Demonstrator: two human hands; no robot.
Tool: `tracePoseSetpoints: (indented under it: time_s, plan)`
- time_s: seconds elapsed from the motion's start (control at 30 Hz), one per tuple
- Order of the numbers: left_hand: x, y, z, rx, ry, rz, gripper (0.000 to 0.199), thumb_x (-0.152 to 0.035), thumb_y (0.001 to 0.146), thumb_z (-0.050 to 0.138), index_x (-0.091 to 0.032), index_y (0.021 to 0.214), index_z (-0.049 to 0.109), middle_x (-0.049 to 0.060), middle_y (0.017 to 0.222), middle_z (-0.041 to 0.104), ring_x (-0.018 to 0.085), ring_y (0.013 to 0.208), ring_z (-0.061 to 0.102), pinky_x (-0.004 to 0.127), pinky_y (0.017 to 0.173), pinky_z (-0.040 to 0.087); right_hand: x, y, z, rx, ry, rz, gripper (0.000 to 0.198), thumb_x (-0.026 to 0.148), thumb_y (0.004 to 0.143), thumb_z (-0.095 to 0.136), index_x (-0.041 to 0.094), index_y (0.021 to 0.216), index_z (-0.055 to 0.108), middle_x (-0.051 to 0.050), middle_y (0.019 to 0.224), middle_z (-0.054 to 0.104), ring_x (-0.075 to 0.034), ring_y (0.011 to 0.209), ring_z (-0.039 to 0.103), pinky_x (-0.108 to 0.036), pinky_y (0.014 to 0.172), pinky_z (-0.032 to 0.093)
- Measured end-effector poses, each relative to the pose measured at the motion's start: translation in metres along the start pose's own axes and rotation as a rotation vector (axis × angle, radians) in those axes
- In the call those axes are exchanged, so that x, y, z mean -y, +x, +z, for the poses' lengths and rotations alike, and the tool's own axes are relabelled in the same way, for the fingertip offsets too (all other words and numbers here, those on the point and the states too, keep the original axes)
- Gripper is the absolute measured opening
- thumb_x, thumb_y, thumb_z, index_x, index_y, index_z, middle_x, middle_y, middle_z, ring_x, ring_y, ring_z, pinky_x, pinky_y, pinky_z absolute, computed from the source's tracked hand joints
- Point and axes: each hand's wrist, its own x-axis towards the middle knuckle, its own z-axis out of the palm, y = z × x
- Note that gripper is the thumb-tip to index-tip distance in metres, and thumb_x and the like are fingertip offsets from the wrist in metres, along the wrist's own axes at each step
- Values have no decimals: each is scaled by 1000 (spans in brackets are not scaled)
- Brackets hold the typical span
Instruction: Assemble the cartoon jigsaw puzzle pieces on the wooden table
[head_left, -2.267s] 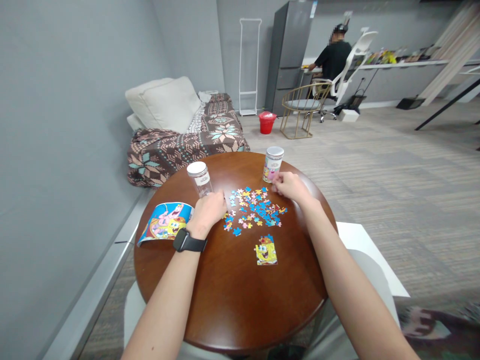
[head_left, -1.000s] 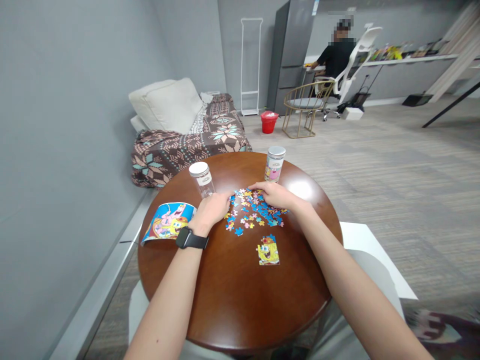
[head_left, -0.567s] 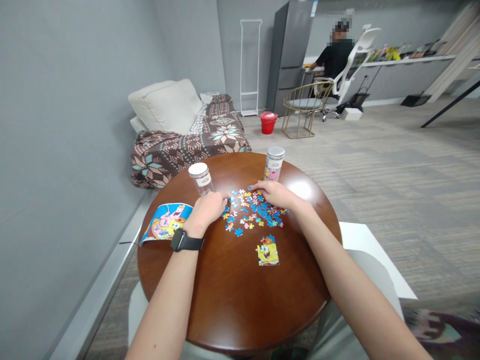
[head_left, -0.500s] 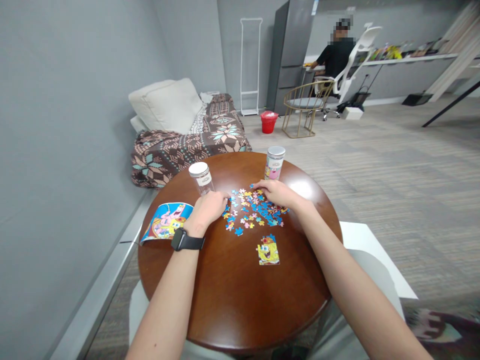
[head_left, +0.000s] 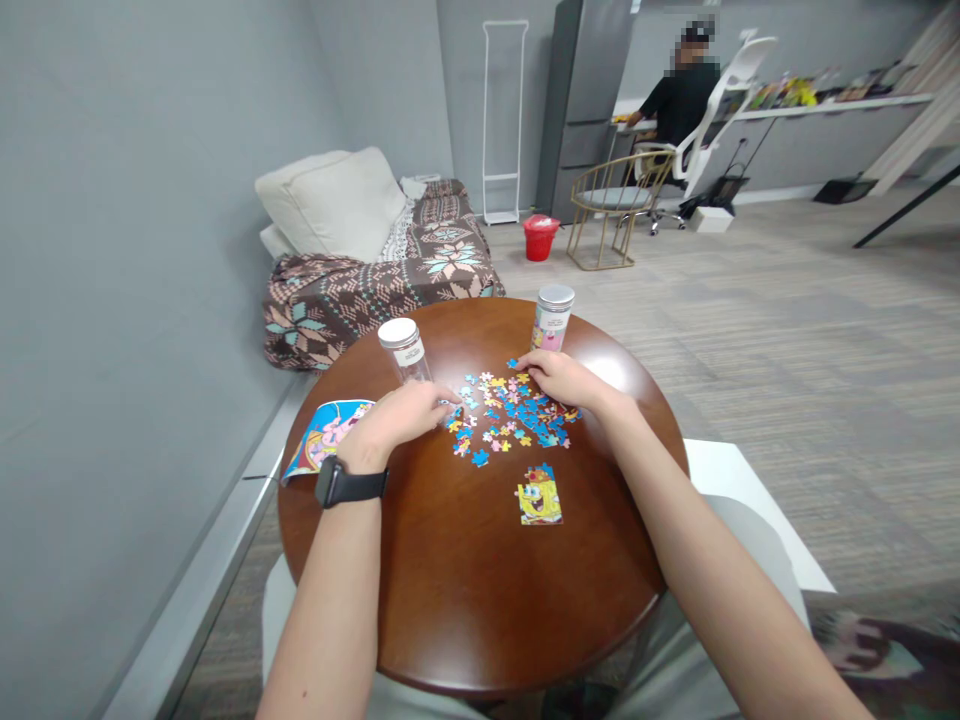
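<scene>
Loose jigsaw pieces point(head_left: 517, 408), mostly blue, pink and yellow, lie scattered on the round brown table point(head_left: 465, 590). At their left edge is my left hand point(head_left: 401, 415), fingers stretched out and fingertips at the outermost pieces; a black watch is on that wrist. My right hand point(head_left: 566, 380) reaches over the far right of the pile. Its extended fingertips are at a blue jigsaw piece point(head_left: 512, 364) along the far edge. Closer to me lies a joined puzzle section point(head_left: 539, 497) with a yellow cartoon face. A curled picture sheet point(head_left: 319, 440) is partly covered by my left hand.
A clear jar point(head_left: 409, 352) with a white lid stands behind my left hand, and a printed jar point(head_left: 553, 318) with a silver lid behind my right. Beyond are a blanket-covered sofa point(head_left: 375, 300), a red bin point(head_left: 539, 238), a gold-framed chair point(head_left: 615, 200) and a seated person point(head_left: 682, 100).
My left hand has drawn back slightly to the left, its fingertips still by the pieces. My right fingertips and the blue piece beside them have shifted a little right. The view has tilted slightly.
</scene>
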Motion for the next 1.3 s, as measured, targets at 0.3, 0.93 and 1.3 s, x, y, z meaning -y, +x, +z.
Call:
tracePoseSetpoints:
  time_s: [0.3, 0.93, 1.3]
  plan:
    - [0, -5, -8, 17, -60, -53, 36, -15, 82, 46, -22, 104, 74, 1, 103, 74, 16, 90, 67, 20, 81, 46, 5, -1, -5, 28, -13, 23, 33, 9, 88, 46, 17, 110, 68, -7, 118, 68, -19, 112, 62, -31, 101, 45]
    - [-3, -3, -4, 164, -174, 100, 20, -27, 73, 68, -19, 90, 74, -3, 75, 67, 11, 69, 58, 18, 67, 42, 5, -2, -8, 25, 15, 35, 30, 9, 88, 49, 17, 108, 69, -7, 117, 69, -19, 109, 63, -33, 102, 45]
    - [-3, -4, -4, 207, -227, 69, 13, -26, 75, 64, -17, 76, 74, -3, 66, 66, 10, 60, 55, 19, 58, 38, 3, -2, -6, 31, 11, 42, 29, 11, 88, 49, 18, 109, 69, -6, 119, 68, -18, 110, 63, -31, 102, 44]
